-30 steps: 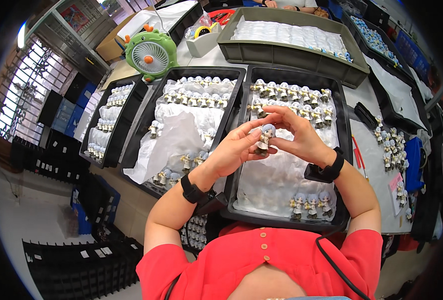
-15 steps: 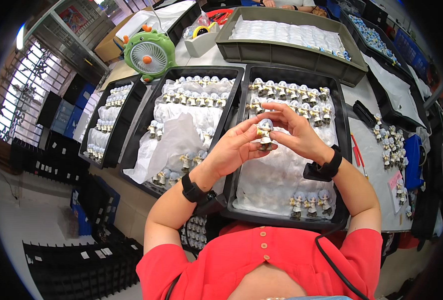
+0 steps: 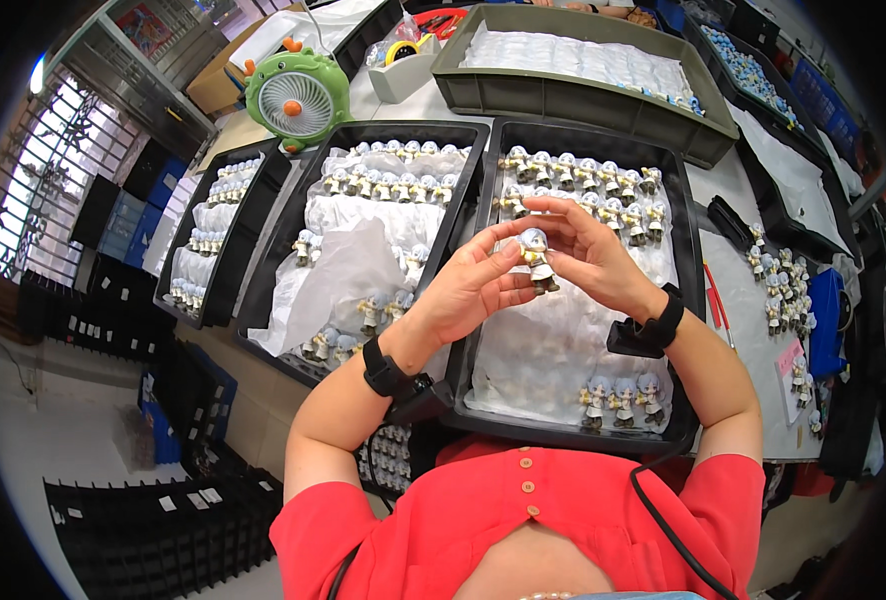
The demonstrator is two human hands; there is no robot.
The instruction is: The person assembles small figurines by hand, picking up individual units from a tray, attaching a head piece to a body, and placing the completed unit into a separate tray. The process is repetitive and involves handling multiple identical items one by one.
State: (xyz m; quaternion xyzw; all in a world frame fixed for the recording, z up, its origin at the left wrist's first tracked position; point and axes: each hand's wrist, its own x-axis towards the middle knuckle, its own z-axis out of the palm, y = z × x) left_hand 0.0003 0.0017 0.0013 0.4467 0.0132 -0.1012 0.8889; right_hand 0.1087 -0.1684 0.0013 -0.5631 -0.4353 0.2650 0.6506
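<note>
A small figurine (image 3: 536, 258) with pale hair, a white outfit and dark feet is held up between my two hands. My left hand (image 3: 473, 282) pinches its left side with thumb and fingers. On its right side, my right hand (image 3: 595, 250) grips it too, fingers arched over the top. Both hands hover above a black tray (image 3: 483, 395) lined with white sheet padding (image 3: 538, 350). Rows of similar figurines (image 3: 585, 174) lie at the tray's far end, and three figurines (image 3: 621, 400) lie at its near right corner.
Left of it stand another black tray (image 3: 458, 235) of figurines with a loose white sheet (image 3: 328, 275), and a narrower black tray (image 3: 218, 290). A green fan (image 3: 298, 98) and an olive bin (image 3: 583, 100) are behind. Loose figurines (image 3: 785, 285) and a red-handled tool (image 3: 718, 305) lie right.
The figurine has turned and tilted slightly between my fingers, its feet swinging to the right. Both hands stay in nearly the same place over the tray.
</note>
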